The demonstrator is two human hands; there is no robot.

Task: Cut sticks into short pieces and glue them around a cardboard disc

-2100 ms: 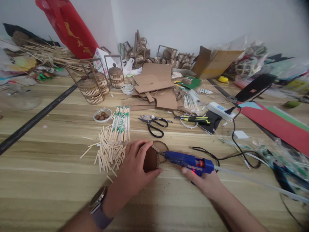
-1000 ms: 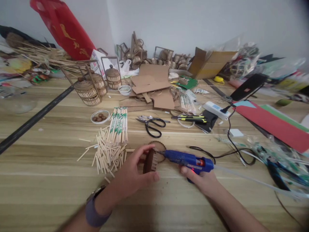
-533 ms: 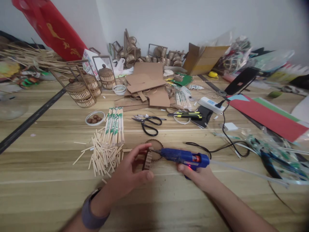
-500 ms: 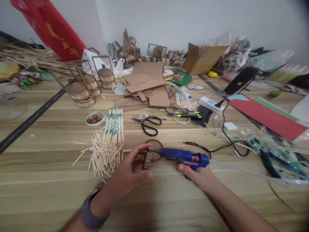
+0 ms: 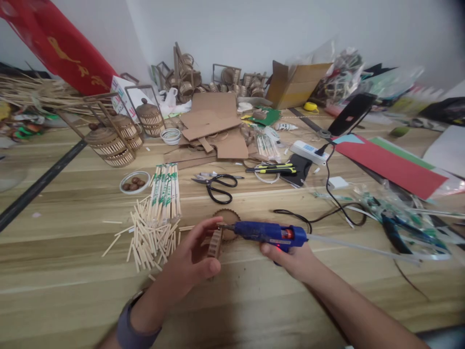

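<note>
My left hand (image 5: pixel 189 254) grips a small brown cardboard piece (image 5: pixel 214 242) by its edges, between fingers and thumb. Pale ribs run across its near side; its far part is hidden by my fingers. My right hand (image 5: pixel 290 259) is wrapped around a blue hot glue gun (image 5: pixel 271 232) with a small red light and a long clear glue stick out of its back. The gun's nozzle is at the upper edge of the cardboard piece; whether it touches cannot be told. Behind the nozzle lies a brown cardboard disc with a notched rim (image 5: pixel 230 217) on the table.
Short wooden sticks (image 5: pixel 147 237) and wrapped chopsticks (image 5: pixel 165 191) lie to the left, near a white ring (image 5: pixel 148 179) around brown beads. Black-handled scissors (image 5: pixel 220 186), cardboard sheets (image 5: pixel 214 114) and a power strip (image 5: pixel 308 151) lie beyond. Several lidded baskets (image 5: pixel 111 145) stand far left.
The whole view has shifted, so things appear further left. The ribbed cardboard piece has tilted a little in my left hand, while the glue gun's nozzle stays at its upper edge.
</note>
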